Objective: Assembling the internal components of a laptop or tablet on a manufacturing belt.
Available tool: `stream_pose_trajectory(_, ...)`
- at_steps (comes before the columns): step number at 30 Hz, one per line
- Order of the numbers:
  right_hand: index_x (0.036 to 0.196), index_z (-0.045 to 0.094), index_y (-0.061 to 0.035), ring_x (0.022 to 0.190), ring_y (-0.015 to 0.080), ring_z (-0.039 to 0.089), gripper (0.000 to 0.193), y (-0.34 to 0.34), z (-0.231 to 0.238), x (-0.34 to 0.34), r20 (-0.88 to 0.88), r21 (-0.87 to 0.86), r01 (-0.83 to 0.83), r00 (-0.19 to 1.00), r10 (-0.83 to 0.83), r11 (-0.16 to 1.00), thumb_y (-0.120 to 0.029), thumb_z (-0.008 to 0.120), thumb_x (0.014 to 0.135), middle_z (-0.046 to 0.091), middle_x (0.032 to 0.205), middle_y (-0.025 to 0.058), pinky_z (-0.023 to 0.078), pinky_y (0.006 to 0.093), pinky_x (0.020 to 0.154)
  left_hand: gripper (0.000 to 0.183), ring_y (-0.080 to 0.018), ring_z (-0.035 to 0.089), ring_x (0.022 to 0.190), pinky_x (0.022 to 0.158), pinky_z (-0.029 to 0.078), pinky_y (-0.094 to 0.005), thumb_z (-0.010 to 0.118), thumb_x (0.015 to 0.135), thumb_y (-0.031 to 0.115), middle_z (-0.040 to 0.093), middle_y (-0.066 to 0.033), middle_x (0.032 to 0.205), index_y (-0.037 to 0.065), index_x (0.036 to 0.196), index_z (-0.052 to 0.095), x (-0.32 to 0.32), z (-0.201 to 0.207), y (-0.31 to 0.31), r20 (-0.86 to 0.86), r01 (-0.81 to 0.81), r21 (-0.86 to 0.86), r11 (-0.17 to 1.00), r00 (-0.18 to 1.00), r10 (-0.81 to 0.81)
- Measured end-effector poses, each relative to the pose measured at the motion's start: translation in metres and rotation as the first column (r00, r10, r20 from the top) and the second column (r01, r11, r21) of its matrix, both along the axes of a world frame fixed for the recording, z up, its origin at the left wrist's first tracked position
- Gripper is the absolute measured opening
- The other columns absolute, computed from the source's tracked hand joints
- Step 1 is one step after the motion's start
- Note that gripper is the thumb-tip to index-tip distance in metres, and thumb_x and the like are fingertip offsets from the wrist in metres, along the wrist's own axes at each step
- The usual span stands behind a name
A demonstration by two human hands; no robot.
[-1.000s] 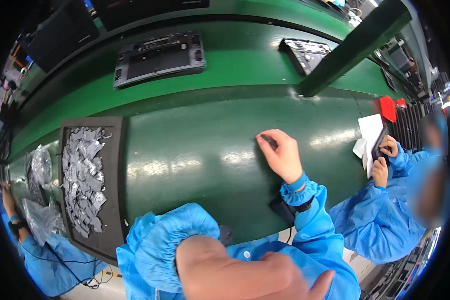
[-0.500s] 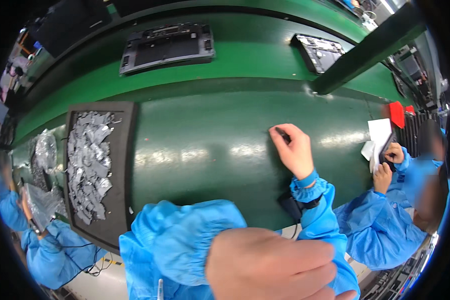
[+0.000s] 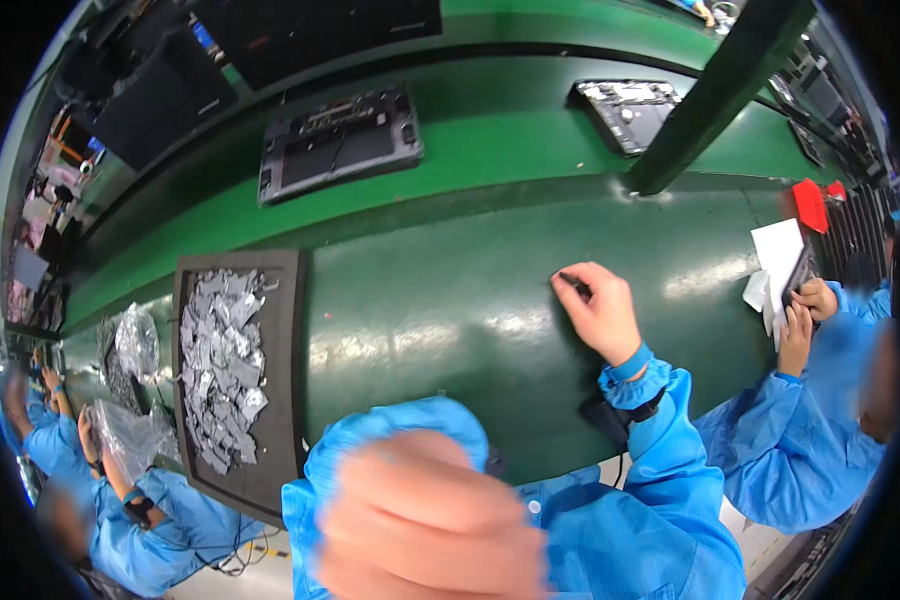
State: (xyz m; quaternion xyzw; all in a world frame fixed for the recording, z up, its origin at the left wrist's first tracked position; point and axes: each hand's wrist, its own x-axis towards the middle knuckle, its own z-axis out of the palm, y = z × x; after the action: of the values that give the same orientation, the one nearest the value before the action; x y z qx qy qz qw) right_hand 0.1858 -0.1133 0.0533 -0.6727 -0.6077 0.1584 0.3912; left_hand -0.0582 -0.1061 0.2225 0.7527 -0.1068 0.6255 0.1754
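My right hand rests on the green worktable, its thumb and fingers closed round a small black object whose kind I cannot make out. A blue wristband and a dark watch circle that wrist. Large and close to the camera, my left hand is raised in front of my blue smock. Its fingers look bent, but motion blurs them, and whether it holds anything is not visible. To the left on the table lies a dark foam tray filled with torn grey and silvery scraps.
On the green shelf beyond lie an opened laptop chassis and another opened device, near a dark green post. A co-worker at right handles a dark item by white paper. At left, another co-worker sits beside clear plastic bags.
My left hand has moved leftward in the picture. The view has shifted, so the tray and shelf sit lower and further right. My right hand keeps its grip on the black object.
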Motion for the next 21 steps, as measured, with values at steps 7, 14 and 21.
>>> stream_pose_trajectory(7, 0.09, 0.07, -0.0043, 0.061, 0.0273, 0.062, 0.014, -0.007, 0.001, 0.003, -0.016, -0.015, 0.03, 0.999, -0.03, 0.999, -0.017, 0.07, 0.086, 0.064, 0.077, 0.0122, 0.048, 0.0371, 0.056, 0.021, -0.0134, 0.048, 0.045, 0.047, 0.036, -0.0264, 0.052, 0.068, -0.008, 0.048, -0.0008, 0.051, 0.009, 0.057, 0.049, 0.041, -0.02, 0.05, -0.024, -0.051, -0.139, 0.989, 0.999, 0.048)
stream_pose_trajectory(14, 0.093, 0.071, -0.0023, 0.063, 0.0245, 0.062, 0.017, -0.005, 0.003, 0.003, -0.011, -0.018, 0.019, 1.0, -0.019, 1.0, -0.017, 0.07, 0.086, 0.065, 0.079, 0.0126, 0.049, 0.0345, 0.059, 0.028, -0.0128, 0.05, 0.048, 0.044, 0.036, -0.0255, 0.032, 0.063, -0.015, 0.056, -0.0061, 0.057, 0.002, 0.065, 0.055, 0.089, -0.116, 0.118, -0.058, -0.032, -0.833, 0.552, 0.998, -0.03)
stream_pose_trajectory(21, 0.089, 0.071, -0.008, 0.072, 0.0324, 0.065, 0.013, -0.007, 0.003, 0.006, -0.018, -0.032, 0.03, 0.999, -0.03, 0.999, -0.019, 0.068, 0.084, 0.066, 0.081, 0.011, 0.051, 0.042, 0.064, 0.029, -0.0173, 0.065, 0.086, 0.075, 0.051, -0.0299, 0.04, 0.078, -0.009, 0.067, -0.0091, 0.089, -0.002, 0.092, 0.064, 0.154, -0.133, 0.172, -0.4, -0.328, -0.856, 0.399, 0.91, -0.112)
